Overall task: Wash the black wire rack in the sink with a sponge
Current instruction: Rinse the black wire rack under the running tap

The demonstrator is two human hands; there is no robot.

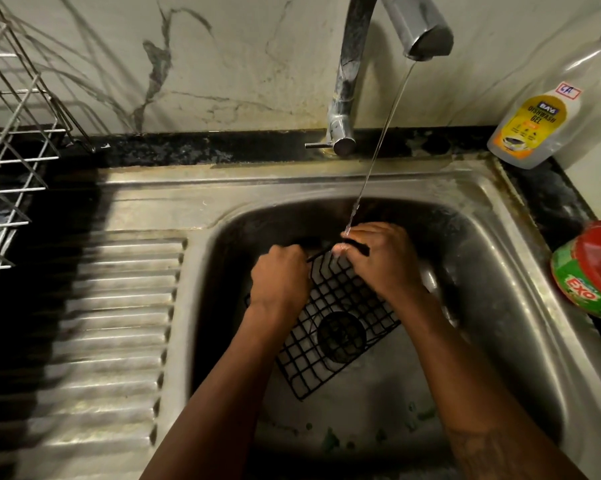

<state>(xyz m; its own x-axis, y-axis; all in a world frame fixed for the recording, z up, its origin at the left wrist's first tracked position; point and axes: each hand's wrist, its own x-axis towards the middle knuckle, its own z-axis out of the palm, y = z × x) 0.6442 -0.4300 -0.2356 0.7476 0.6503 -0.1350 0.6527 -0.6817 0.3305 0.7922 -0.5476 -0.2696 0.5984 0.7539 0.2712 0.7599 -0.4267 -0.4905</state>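
Observation:
The black wire rack is held tilted inside the steel sink, over the round drain. My left hand grips its upper left edge. My right hand closes on the upper right edge, fingers curled over the top wire. A thin stream of water runs from the tap onto my right hand's fingers. No sponge is visible; whether one sits under a hand I cannot tell.
A ribbed steel drainboard lies left of the basin. A metal dish rack stands at the far left. A dishwash gel bottle and a green and red soap tub sit on the right counter.

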